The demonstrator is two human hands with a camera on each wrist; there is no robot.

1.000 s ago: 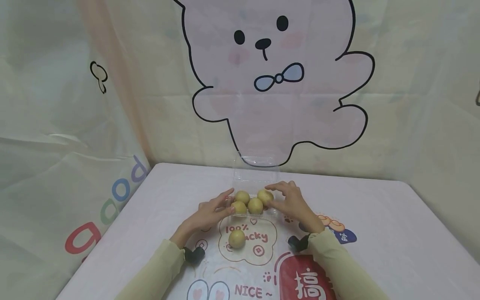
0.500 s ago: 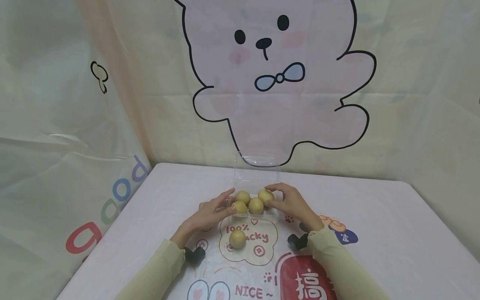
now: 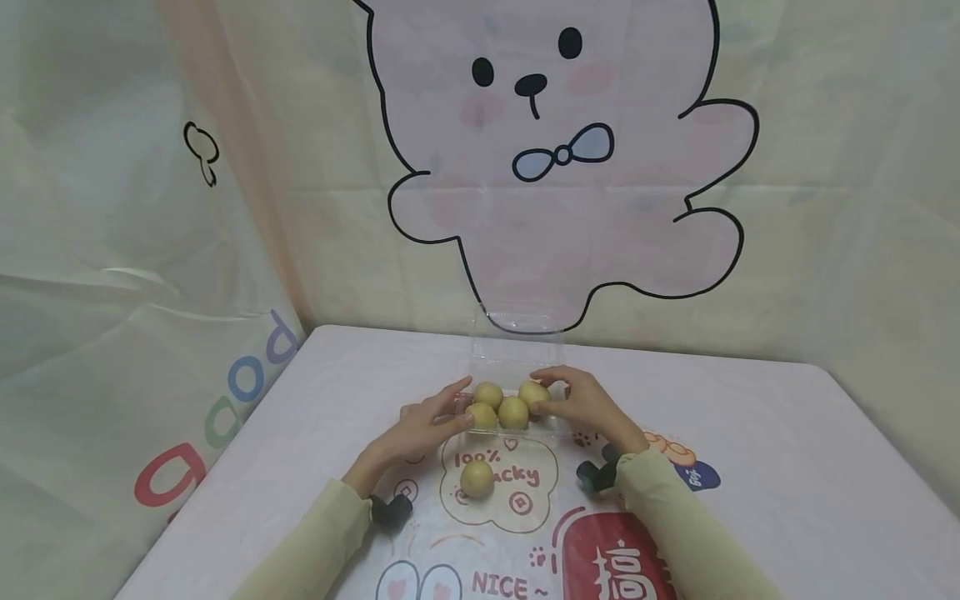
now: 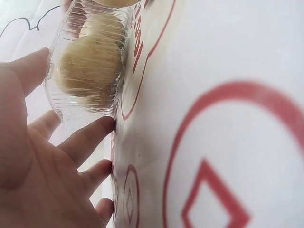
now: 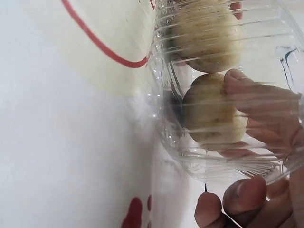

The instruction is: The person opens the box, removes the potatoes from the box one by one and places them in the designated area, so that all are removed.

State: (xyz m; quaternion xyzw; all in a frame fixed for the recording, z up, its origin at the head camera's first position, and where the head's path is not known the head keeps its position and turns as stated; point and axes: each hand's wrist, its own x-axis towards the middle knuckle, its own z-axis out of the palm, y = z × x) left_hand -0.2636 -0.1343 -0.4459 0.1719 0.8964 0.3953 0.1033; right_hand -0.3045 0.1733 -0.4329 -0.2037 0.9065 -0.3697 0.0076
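Observation:
A clear plastic clamshell box [image 3: 516,343] stands on the table with its lid raised at the back. Inside are several round, yellow fruits [image 3: 513,412]. My left hand [image 3: 423,425] rests at the box's left end, thumb at the rim and fingers spread; in the left wrist view the fingertips [image 4: 107,124] come down beside the box wall. At the right end, my right hand [image 3: 588,404] pinches the rightmost fruit [image 3: 535,395] between thumb and fingers inside the box. The right wrist view shows its thumb [image 5: 244,88] against that fruit through the clear wall.
One loose yellow fruit [image 3: 477,480] lies on the table in front of the box. The white table cover [image 3: 360,375] carries printed drawings and lettering. Behind it hangs a curtain [image 3: 637,250] with a cartoon bear. Black wrist cameras [image 3: 392,512] sit under both sleeves.
The head view has shifted slightly. Both hands, the box and the fruits keep the same places relative to one another.

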